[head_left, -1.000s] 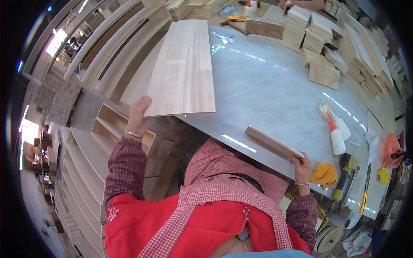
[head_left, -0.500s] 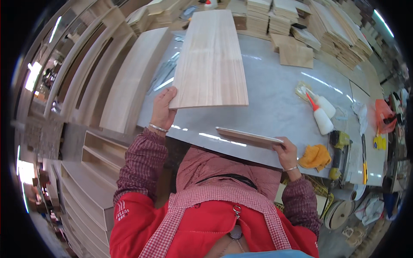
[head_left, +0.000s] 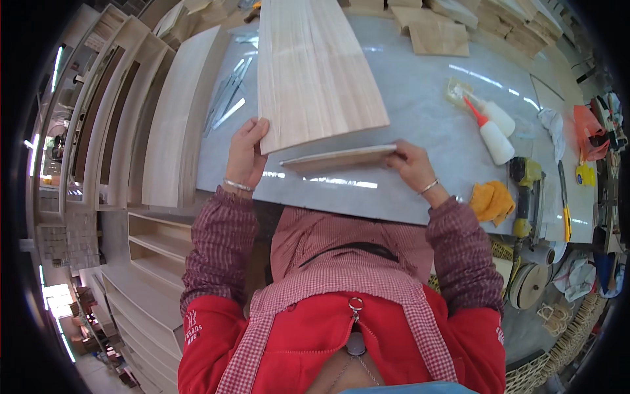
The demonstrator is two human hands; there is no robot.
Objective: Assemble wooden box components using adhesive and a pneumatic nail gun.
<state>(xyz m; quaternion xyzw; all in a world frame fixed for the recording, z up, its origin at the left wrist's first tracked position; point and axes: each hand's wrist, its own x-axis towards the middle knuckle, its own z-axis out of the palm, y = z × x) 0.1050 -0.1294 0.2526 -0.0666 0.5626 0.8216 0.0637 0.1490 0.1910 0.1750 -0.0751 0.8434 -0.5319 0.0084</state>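
Note:
My left hand grips the near left corner of a long, pale wooden board, thumb on its top face. The board reaches away from me, its far end cut off by the picture's upper edge. In my right hand is a narrow wooden strip, held by its right end. A whitish band runs along the strip's upper edge. Its left end points toward my left hand, just below the board's near edge. Whether the strip touches the board I cannot tell.
On the grey worktable at right are a red-tipped white bottle, an orange cloth and a yellow-green power drill. Metal strips lie left of the board. Wooden panels stand at left; wood pieces are stacked behind.
My right hand has brought the strip up and left, closer to the board's near edge. The board has turned slightly, its near right corner rising. The whole view has shifted too.

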